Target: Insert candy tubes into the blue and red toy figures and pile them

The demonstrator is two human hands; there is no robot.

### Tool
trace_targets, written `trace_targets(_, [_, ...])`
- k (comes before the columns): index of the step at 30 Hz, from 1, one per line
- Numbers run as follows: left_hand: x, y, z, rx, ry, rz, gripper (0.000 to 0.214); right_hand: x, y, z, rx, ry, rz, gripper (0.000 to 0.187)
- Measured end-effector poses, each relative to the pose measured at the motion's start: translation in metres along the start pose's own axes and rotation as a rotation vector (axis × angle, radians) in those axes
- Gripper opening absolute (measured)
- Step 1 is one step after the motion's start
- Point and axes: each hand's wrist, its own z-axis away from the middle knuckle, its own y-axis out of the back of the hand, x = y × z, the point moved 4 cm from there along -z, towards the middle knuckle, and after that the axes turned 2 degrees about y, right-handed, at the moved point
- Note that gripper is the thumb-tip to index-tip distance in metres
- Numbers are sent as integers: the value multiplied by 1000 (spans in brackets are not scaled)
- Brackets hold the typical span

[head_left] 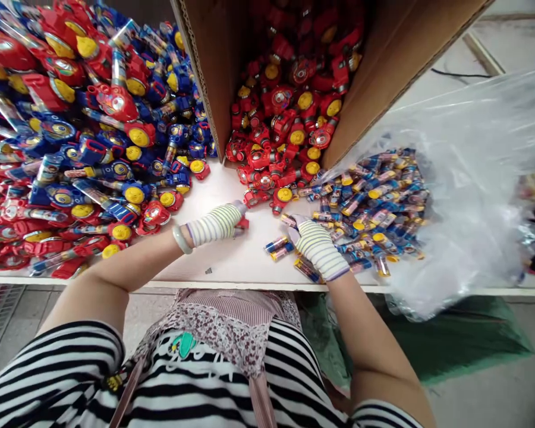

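My left hand (216, 223), in a striped white glove with a pale bangle at the wrist, is closed around a red plastic toy piece (242, 223) on the white table (241, 261). My right hand (318, 246), gloved the same way, rests over a few small foil-wrapped tubes (277, 246) at the edge of a larger heap of tubes (374, 202). Its fingers curl down onto those tubes; whether it grips one is hidden. Red toy pieces with yellow discs (280, 137) spill from a tipped cardboard box just beyond both hands.
A big pile of assembled red and blue toys (80, 137) covers the table's left side. The cardboard box (374, 77) lies open toward me. A clear plastic bag (477, 178) holds the tubes at right. The table's front edge runs just below my wrists.
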Motion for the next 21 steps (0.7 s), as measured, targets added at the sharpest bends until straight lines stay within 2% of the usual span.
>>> trace_targets(3, [-7, 15, 14, 161, 137, 444, 53, -24, 2, 6, 96, 199, -171, 47])
trace_targets(5, [-4, 14, 19, 272, 211, 858, 55, -45, 1, 8, 112, 295, -216, 47])
trace_targets(6, [-1, 10, 20, 307, 223, 1016, 53, -56, 0, 7, 107, 309, -207, 46])
trace_targets(8, [5, 2, 19, 364, 214, 1160, 45, -73, -3, 4, 82, 282, -132, 47])
trace_targets(12, [7, -8, 16, 528, 204, 1240, 41, -90, -3, 0, 52, 175, 41, 49])
trace_targets(15, [11, -6, 17, 523, 167, 1152, 40, -90, -1, 3, 97, 156, 37, 49])
trace_targets(17, [17, -2, 18, 443, 127, 1037, 37, -88, -5, 6, 129, 176, -109, 49])
trace_targets(18, [20, 0, 19, 405, 108, 991, 37, -86, -9, 7, 112, 185, -253, 50])
trace_targets(21, [23, 8, 24, 399, 58, 928, 41, -87, -29, 6, -91, 204, -711, 67])
